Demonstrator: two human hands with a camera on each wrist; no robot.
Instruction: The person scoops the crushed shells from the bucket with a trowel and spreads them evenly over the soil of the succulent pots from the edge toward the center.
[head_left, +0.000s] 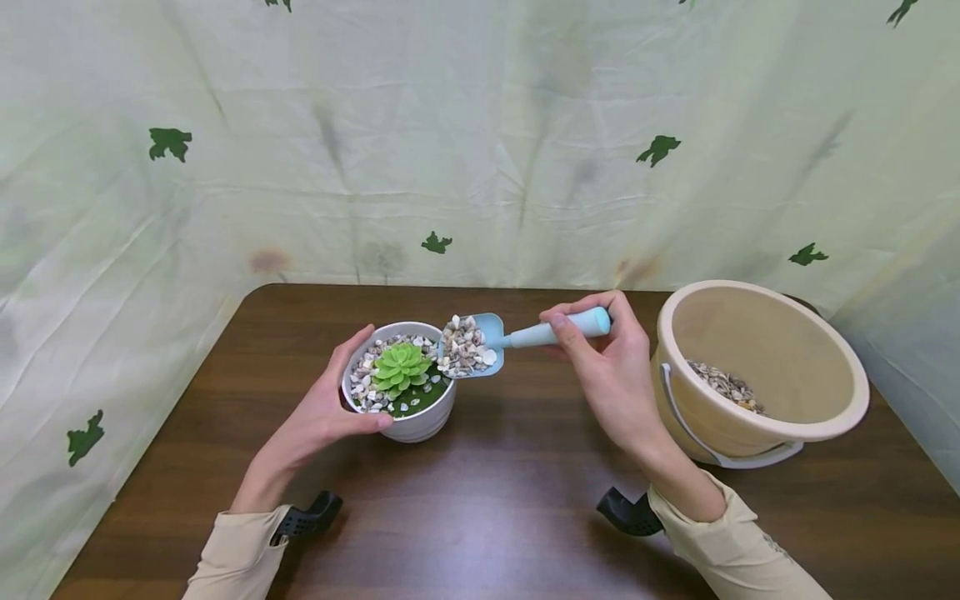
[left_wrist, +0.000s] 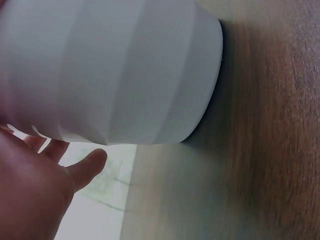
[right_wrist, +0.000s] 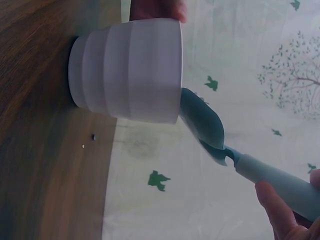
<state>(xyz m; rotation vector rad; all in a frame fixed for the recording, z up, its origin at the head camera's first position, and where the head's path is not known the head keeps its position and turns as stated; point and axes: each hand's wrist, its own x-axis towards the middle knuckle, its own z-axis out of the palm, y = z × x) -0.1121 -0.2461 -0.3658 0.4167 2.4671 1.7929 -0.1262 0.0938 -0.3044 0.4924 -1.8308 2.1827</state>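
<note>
A white ribbed flower pot (head_left: 420, 428) stands on the table, holding a green succulent (head_left: 401, 367), pale pebbles and a dark green patch at its right front. My left hand (head_left: 322, 412) grips the pot from the left, thumb at the front rim and fingers behind. With my right hand (head_left: 618, 379) I hold a light blue hand trowel (head_left: 534, 336) by its handle. The trowel's blade, heaped with small stones (head_left: 465, 346), reaches the pot's right rim. In the right wrist view the blade (right_wrist: 204, 120) slants down to the rim of the pot (right_wrist: 150, 70).
A beige bucket (head_left: 780, 350) with a grey handle stands at the right of the brown table (head_left: 510, 492), more small stones (head_left: 726, 386) at its bottom. Tiny bits (right_wrist: 93, 137) lie near the pot. A pale curtain (head_left: 480, 150) with green leaf shapes hangs behind the table.
</note>
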